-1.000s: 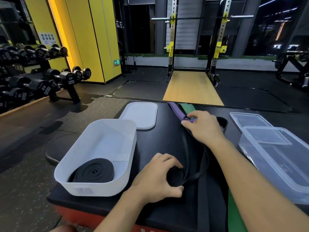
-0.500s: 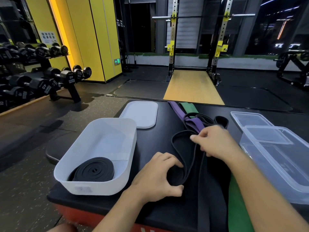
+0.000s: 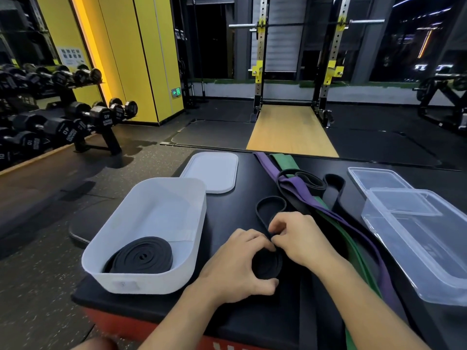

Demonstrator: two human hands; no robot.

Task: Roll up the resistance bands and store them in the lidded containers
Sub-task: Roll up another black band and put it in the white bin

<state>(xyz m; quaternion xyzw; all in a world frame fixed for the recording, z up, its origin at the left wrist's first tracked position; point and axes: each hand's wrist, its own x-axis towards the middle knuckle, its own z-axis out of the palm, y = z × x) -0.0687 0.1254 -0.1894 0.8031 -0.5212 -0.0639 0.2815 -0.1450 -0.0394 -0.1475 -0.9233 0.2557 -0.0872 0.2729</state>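
L hand (image 3: 235, 271) curls round half-rolled black band (image 3: 268, 264); R hand (image 3: 300, 237) pinches its loose strip.

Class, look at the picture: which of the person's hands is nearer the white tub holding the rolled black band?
Left. The left hand grips the half-rolled band just right of the white tub; the right hand pinches the band farther right.

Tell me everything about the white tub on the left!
The white tub is a rectangular box with rounded corners, seemingly matte plastic. It stands upright and open at the left of the black padded top, by the near edge. One rolled black band lies flat in its near end. A flat white lid lies just behind it.
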